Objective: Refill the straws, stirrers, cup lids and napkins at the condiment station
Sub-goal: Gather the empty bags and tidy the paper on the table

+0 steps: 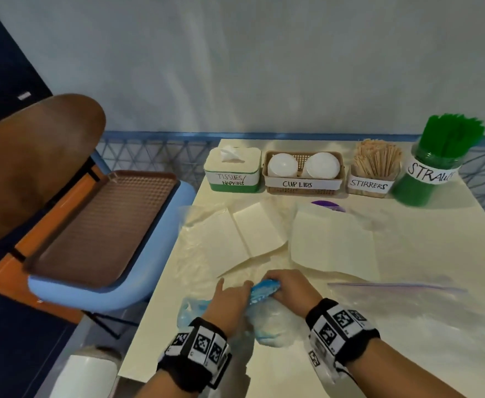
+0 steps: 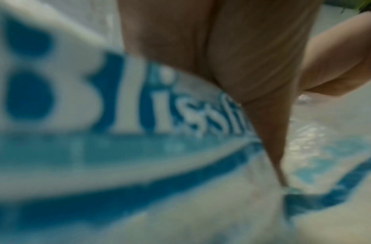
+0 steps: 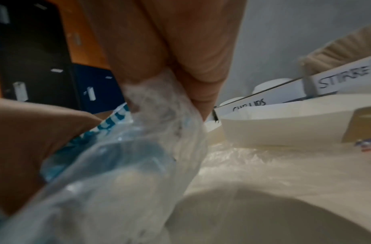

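A blue-and-white plastic tissue pack (image 1: 267,323) lies at the near edge of the table. My left hand (image 1: 231,297) lies over its left part, with the fingers (image 2: 270,132) curled down into the printed wrapper (image 2: 96,102). My right hand (image 1: 290,288) pinches the crumpled blue end of the wrapper (image 3: 159,115) between thumb and fingers (image 3: 192,62). At the back stand the tissue box (image 1: 232,170), the cup lid basket (image 1: 304,173), the stirrer holder (image 1: 374,170) and the green straw jar (image 1: 433,168).
Two flat stacks of white napkins (image 1: 260,228) (image 1: 331,239) lie mid-table on clear plastic. A zip bag (image 1: 407,303) lies right of my hands, and a purple lid (image 1: 327,205) shows behind the napkins. A blue chair with a brown tray (image 1: 100,225) stands at the left.
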